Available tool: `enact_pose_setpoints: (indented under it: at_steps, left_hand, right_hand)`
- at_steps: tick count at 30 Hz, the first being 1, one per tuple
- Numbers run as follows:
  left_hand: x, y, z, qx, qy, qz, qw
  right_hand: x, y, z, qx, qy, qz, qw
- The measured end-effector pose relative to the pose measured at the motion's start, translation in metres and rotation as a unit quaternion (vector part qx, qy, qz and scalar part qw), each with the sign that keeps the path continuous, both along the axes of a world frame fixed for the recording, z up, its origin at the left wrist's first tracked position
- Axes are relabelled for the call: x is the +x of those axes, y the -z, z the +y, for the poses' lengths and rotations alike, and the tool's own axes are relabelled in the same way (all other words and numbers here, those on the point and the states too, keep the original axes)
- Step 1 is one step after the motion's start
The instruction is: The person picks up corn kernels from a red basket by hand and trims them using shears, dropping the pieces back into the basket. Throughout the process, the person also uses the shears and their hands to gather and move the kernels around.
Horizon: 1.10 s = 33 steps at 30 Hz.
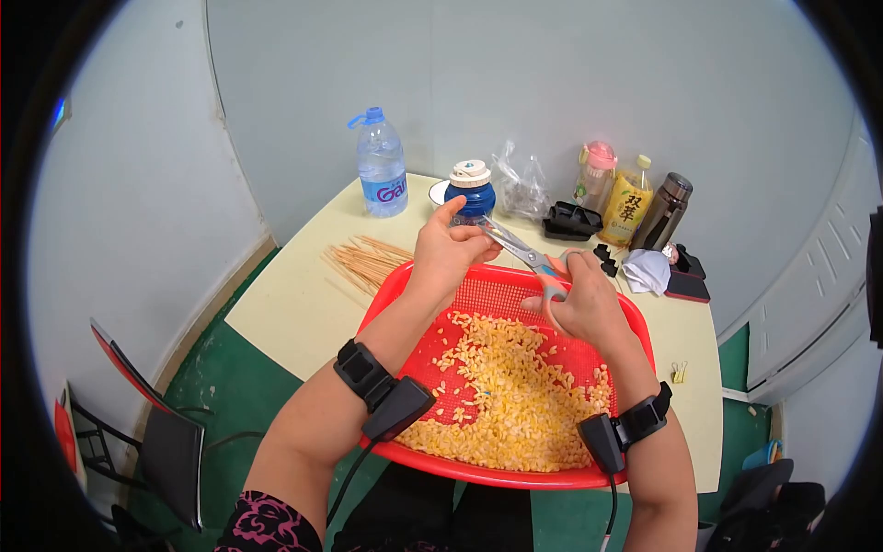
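My right hand (pixel 591 299) grips a pair of scissors (pixel 521 247) by its orange and grey handles, the blades pointing up and left. At the blade tips, my left hand (pixel 446 248) has its thumb and fingers pinched together; whatever they hold is too small to make out. Both hands are above the far side of a red plastic basket (pixel 501 477) with mesh walls. Inside it lies a wide layer of small yellow kernels (pixel 520 405), with a bare patch of mesh at the left.
On the cream table (pixel 294 304) lie thin wooden sticks (pixel 366 262). Behind stand a large water bottle (pixel 381 166), a blue jar (pixel 471 189), a yellow drink bottle (pixel 627 202) and a dark thermos (pixel 664 212). A black chair (pixel 173 455) is at left.
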State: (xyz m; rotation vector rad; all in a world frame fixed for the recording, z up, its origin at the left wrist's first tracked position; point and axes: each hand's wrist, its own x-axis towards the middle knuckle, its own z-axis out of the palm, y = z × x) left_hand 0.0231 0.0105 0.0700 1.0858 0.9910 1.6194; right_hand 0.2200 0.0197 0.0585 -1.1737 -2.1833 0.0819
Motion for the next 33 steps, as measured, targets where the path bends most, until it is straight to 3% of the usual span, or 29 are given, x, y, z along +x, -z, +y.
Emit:
enact_pose_setpoints:
  at_steps: [14,29,33]
  left_hand:
    - [0.000,0.004,0.002,0.009,0.013,-0.011,1.000]
    - [0.001,0.002,-0.001,-0.014,0.010,-0.012,1.000]
    - [0.002,0.005,-0.001,0.001,0.018,0.003,1.000]
  right_hand:
    - [-0.002,-0.005,-0.005,-0.023,0.025,-0.021,0.999]
    - [0.003,-0.010,-0.005,0.050,0.041,-0.048,0.997]
    - [0.005,-0.007,-0.003,0.067,0.029,-0.002,0.997]
